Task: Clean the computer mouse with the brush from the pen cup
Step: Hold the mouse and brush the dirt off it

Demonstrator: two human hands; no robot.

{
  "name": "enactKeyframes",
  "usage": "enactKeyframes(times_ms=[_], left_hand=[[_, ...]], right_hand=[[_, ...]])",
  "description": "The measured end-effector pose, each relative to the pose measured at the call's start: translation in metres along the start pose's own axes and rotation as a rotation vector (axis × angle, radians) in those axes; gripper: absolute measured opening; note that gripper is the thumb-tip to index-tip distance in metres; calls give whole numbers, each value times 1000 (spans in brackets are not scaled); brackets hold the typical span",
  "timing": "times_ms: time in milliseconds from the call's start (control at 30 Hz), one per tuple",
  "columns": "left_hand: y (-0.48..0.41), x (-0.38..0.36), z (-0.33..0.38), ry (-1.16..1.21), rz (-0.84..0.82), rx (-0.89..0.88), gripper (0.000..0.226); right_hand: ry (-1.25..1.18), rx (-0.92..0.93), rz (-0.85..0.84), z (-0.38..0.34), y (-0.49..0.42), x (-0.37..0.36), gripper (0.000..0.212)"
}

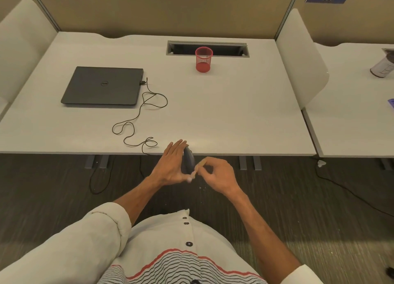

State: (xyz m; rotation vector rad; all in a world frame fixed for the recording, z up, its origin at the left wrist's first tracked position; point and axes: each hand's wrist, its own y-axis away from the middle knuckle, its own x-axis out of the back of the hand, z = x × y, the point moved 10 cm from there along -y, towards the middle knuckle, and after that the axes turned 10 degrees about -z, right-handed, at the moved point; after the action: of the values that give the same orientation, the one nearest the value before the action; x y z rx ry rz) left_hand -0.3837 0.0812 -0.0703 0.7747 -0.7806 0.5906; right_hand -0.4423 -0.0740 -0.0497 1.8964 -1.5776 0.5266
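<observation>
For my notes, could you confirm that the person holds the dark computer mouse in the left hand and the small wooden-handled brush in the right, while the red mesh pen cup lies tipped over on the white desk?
Nearly: the head view shows the red mesh pen cup standing upright on the white desk, not tipped over. The left hand does hold the dark computer mouse, the right hand the small wooden-handled brush.

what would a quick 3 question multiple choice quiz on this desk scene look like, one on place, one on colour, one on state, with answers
1. Where is the mouse?
A. Beside the laptop
B. Held off the desk's near edge
C. In the pen cup

2. What colour is the pen cup?
A. Red
B. Blue
C. Black

3. What state is the laptop in?
A. Open
B. Closed, lid down
C. Standing on edge

Answers:
1 B: the left hand holds the mouse on edge while the right hand applies the brush.
2 A: the mesh pen cup is red.
3 B: the laptop lies flat with its lid shut on the desk.
</observation>
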Motion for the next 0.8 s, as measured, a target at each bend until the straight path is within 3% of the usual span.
enactKeyframes(times_ms=[100, 167, 267, 367, 567, 800], left_hand=[[2, -3, 1, 54, -2, -2, 130], [4, -5, 1, 89, -3, -5, 130], [6, -8, 5, 111, 4, -24, 130], [7, -7, 8, 145, 15, -44, 128], [6, -10, 12, 153, -19, -95, 120], [8, -3, 13, 208, 11, -132, 119]], right_hand=[[-715, -211, 137, 40, 2, 7, 18], [-1124, -311, 143, 53, 3, -5, 19], [-1474, -430, 46, 56, 7, -32, 16], [-1586, -521, -39, 52, 11, -54, 20], [-1645, -520, -173, 31, 9, -72, 37], [-1603, -519, -133, 35, -2, -74, 30]])
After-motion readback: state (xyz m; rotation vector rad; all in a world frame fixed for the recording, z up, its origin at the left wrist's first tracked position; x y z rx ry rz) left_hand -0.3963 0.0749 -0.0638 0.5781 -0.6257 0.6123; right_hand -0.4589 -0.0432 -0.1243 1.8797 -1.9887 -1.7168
